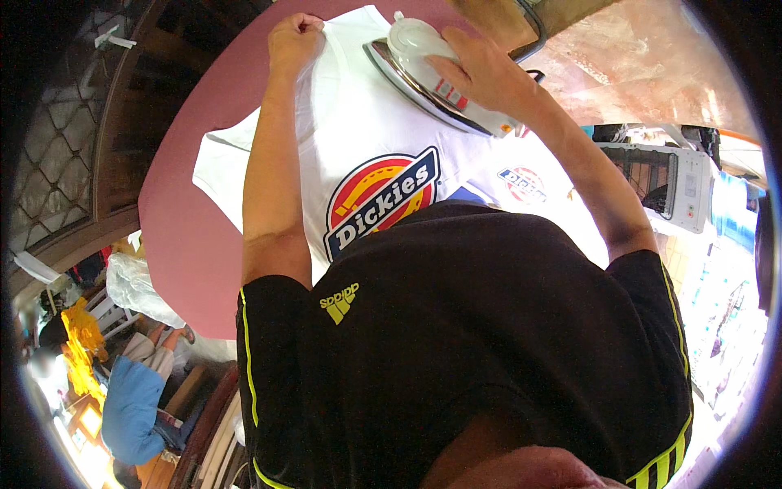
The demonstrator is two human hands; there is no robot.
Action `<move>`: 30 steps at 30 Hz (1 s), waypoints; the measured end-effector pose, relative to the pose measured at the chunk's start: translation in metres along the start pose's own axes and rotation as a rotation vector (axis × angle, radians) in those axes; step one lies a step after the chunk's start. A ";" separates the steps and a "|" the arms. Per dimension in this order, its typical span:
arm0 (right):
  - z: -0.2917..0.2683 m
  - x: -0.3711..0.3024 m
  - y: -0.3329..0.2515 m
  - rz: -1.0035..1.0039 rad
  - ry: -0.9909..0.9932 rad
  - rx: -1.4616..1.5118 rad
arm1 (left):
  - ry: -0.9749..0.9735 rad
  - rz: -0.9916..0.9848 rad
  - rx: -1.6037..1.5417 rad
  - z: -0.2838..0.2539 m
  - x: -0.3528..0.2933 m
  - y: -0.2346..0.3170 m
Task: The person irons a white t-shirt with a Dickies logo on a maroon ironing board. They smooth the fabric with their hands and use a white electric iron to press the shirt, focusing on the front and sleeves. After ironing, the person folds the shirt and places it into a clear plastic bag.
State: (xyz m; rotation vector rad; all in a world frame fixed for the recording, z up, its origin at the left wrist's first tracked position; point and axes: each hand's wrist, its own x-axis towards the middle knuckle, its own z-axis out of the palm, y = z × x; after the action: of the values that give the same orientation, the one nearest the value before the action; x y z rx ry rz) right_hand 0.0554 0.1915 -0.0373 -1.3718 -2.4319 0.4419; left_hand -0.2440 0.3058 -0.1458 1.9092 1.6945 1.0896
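Note:
A white T-shirt (pixel 326 134) with a large red, yellow and dark blue print lies spread over a maroon-covered ironing table (pixel 191 196). My right hand (pixel 485 69) is closed round the handle of a white iron (pixel 413 49) with a shiny metal base. The iron rests on the shirt's right part, its rear end toward my right forearm. At the shirt's far left edge is my left hand (pixel 295 41), its fingers curled in and pinching the cloth. A second, smaller printed white piece (pixel 523 184) shows at the right, partly hidden by my torso.
A dark cord (pixel 536 33) curves behind the iron. Brownish sheeting (pixel 635 65) covers a surface at the far right, near a white boxy appliance (pixel 692 187). A lattice window (pixel 57 155) borders the table's left; a person in blue (pixel 133 399) is at lower left.

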 end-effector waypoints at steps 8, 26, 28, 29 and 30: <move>-0.007 -0.093 0.006 0.035 0.019 0.125 | -0.008 -0.057 -0.023 0.001 -0.004 0.011; -0.001 0.074 -0.031 0.016 0.024 0.091 | 0.069 0.015 0.046 -0.023 -0.014 0.002; 0.019 0.100 -0.018 -0.155 0.200 0.038 | 0.208 0.134 0.194 -0.046 -0.040 0.030; 0.027 0.109 -0.011 -0.245 0.285 0.018 | 0.207 0.121 0.227 -0.065 -0.058 0.038; 0.033 0.117 -0.008 -0.279 0.297 0.015 | 0.238 0.112 0.330 -0.083 -0.079 0.030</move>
State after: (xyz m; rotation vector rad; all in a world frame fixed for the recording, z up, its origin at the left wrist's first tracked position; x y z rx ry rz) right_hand -0.0222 0.2849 -0.0498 -0.9893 -2.3160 0.1719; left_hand -0.2840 0.2067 -0.0957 2.1679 2.0252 1.1780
